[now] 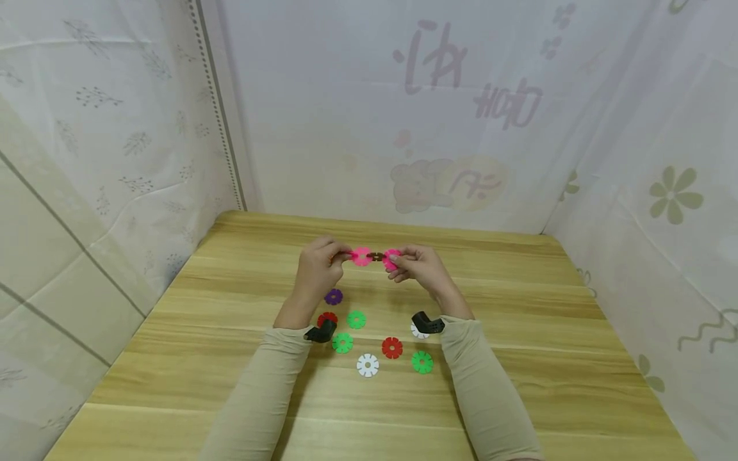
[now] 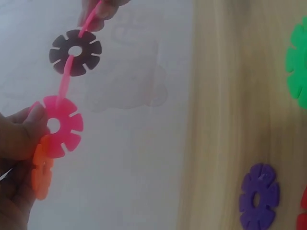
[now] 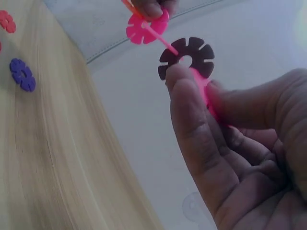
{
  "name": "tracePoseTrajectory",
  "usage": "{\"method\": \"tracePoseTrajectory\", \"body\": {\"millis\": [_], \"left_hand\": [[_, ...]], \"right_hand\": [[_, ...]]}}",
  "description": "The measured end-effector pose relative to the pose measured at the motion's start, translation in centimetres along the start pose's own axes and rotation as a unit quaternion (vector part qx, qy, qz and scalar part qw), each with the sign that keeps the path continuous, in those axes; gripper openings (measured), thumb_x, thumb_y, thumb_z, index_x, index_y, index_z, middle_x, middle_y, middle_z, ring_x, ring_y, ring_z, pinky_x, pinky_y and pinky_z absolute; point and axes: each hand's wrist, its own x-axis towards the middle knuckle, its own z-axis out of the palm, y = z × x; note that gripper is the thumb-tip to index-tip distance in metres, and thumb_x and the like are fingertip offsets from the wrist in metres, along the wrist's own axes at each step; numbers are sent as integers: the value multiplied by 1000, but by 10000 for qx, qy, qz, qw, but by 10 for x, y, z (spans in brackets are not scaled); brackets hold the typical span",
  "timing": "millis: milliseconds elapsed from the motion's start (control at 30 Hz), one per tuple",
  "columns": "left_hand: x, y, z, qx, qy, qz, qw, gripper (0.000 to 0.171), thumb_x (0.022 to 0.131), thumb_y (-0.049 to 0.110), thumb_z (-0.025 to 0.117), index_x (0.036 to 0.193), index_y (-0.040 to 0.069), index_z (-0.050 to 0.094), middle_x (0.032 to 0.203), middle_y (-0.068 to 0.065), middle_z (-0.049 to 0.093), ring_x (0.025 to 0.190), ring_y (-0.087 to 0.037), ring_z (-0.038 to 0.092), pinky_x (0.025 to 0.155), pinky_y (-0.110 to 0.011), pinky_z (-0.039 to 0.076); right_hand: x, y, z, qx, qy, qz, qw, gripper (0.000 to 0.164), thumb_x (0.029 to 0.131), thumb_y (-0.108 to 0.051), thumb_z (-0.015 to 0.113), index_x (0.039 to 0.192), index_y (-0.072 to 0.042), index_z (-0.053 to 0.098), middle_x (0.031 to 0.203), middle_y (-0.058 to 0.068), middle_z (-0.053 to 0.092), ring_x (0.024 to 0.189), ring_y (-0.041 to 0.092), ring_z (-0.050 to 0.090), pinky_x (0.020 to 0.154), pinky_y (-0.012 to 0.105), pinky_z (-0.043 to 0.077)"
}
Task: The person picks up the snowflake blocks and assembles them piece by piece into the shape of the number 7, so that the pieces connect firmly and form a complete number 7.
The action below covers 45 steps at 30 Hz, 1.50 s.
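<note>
A chain of slotted flower-shaped plastic discs is held between both hands above the table's far part. My left hand pinches the edge of a pink disc between thumb and fingers. An orange disc joins that pink disc and lies against the left fingers. From the pink disc a narrow pink piece, seen edge-on, runs to a dark brown disc. On the brown disc's other side, my right hand pinches another pink disc, partly hidden by the thumb and fingers in the right wrist view.
Loose discs lie on the wooden table nearer the body: purple, several green, red and white. The sleeves and black wrist mounts partly cover some. Patterned cloth hangs behind and beside the table.
</note>
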Motion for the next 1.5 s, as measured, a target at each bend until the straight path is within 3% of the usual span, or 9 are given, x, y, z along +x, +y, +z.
{"method": "tracePoseTrajectory", "body": {"millis": [200,433,767,1033,1167,1367,1500], "left_hand": [[0,2,4,26,296,95,9995,8,85,-5,77,79,1,77,80,-7,69,71,-24,66,62,-34,56],[-4,0,6,-47,294,43,9995,9,84,-6,77,79,1,77,79,-7,69,70,-23,65,61,-33,56],[-3,0,10,-3,490,174,9986,10,86,-6,75,78,2,77,79,-7,69,69,-23,65,61,-32,56],[-5,1,14,-73,702,194,9973,11,85,-7,75,78,1,77,78,-7,70,70,-23,65,63,-33,57],[-3,2,10,-115,585,229,9980,10,86,-6,74,80,1,77,80,-8,69,70,-23,64,61,-33,55],[3,4,0,-254,15,182,9995,4,87,-3,76,87,2,76,86,-7,67,74,-21,59,62,-31,50],[5,3,-4,-248,-319,141,9991,6,86,2,78,92,3,76,90,-5,69,85,-23,61,72,-34,52]], "right_hand": [[0,-2,5,-141,68,3,9999,20,99,-10,65,110,7,67,86,19,73,70,25,73,68,40,61],[-1,-1,11,-235,365,28,9991,20,99,-14,66,106,4,70,86,18,74,70,26,73,71,44,61],[-5,-10,16,-561,685,-113,9960,17,99,-15,66,102,2,71,83,18,73,70,30,73,67,39,61],[-7,-12,18,-629,785,-293,9945,17,99,-14,67,99,2,71,81,17,73,73,39,72,72,53,59],[-6,-13,16,-557,689,-304,9956,19,98,-16,68,99,2,71,82,18,73,75,44,71,71,52,60],[-4,-12,8,-73,365,-334,9987,22,99,-17,66,103,5,67,84,20,72,69,28,71,67,40,61],[-3,-8,4,293,176,-316,9989,23,100,-17,66,105,5,65,84,17,72,69,23,70,67,38,61]]}}
